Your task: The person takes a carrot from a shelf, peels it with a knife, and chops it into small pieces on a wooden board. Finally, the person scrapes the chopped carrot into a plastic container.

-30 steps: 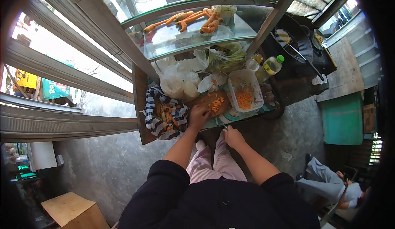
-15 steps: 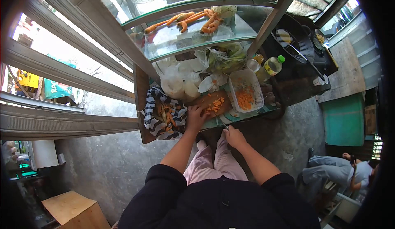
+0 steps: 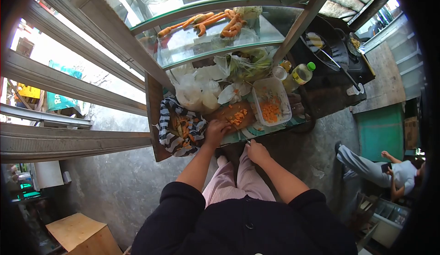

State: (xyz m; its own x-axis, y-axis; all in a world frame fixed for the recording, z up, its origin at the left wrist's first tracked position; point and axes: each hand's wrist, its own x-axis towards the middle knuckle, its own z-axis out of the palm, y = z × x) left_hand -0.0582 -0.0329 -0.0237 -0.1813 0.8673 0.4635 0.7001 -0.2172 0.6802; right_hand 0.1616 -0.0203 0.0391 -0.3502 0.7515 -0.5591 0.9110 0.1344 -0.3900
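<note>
My left hand (image 3: 216, 132) is closed at the lower left edge of the brown cutting board (image 3: 220, 115); what its fingers press on is too small to make out. Chopped orange carrot pieces (image 3: 238, 116) lie on the board. In my right hand (image 3: 257, 152) is the handle of a knife (image 3: 248, 141), held just off the counter's front edge. A clear plastic tub (image 3: 288, 100) with more cut carrot stands right of the board. To the left, a black-and-white striped cloth (image 3: 165, 122) surrounds carrots and scraps.
Plastic bags (image 3: 189, 93) sit behind the board. Whole carrots (image 3: 201, 21) lie on a glass shelf. A green-capped bottle (image 3: 302, 74) stands beside the stove with its wok (image 3: 325, 44). Another person (image 3: 376, 172) is at the far right, holding a phone.
My right hand and the knife have moved slightly left and toward me. The other person has shifted up in the view and stretched their legs out leftward. The whole view has shifted slightly.
</note>
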